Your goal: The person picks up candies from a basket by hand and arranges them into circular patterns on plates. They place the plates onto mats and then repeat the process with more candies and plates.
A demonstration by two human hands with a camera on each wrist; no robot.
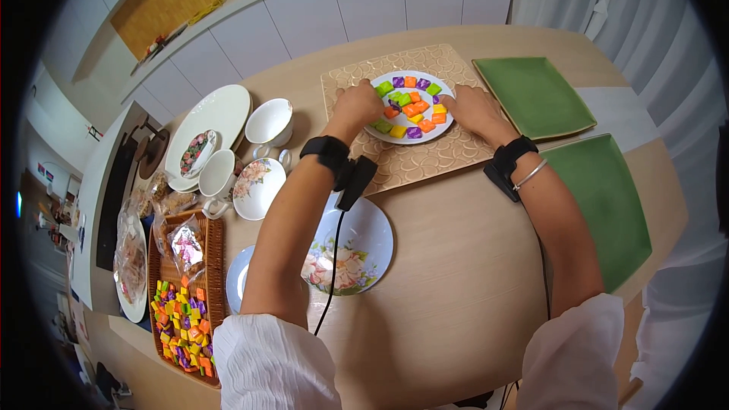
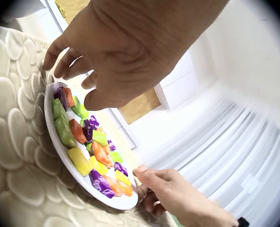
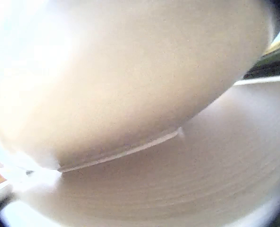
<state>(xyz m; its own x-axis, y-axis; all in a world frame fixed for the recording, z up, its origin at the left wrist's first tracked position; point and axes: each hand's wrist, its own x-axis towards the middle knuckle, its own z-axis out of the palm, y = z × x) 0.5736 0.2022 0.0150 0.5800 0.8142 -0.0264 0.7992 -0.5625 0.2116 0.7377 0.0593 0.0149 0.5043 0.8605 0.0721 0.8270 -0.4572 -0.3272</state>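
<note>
A white plate (image 1: 448,103) of several wrapped sweets in orange, green, purple and yellow sits on a beige embossed placemat (image 1: 425,159). My left hand (image 1: 353,108) is at the plate's left rim. In the left wrist view its curved fingers (image 2: 59,54) and thumb hover just over the plate (image 2: 52,127) and sweets (image 2: 78,132), with a small gap showing. My right hand (image 1: 472,110) is at the right rim. There, my right hand (image 2: 170,189) pinches the edge, thumb on top and fingers beneath. The right wrist view is only a pale blur.
Two green square plates (image 1: 535,95) (image 1: 607,205) lie to the right. A floral plate (image 1: 357,247) is near me. Cups (image 1: 269,121) (image 1: 219,175), a large white plate (image 1: 213,118) and a wicker tray of sweets (image 1: 186,311) crowd the left.
</note>
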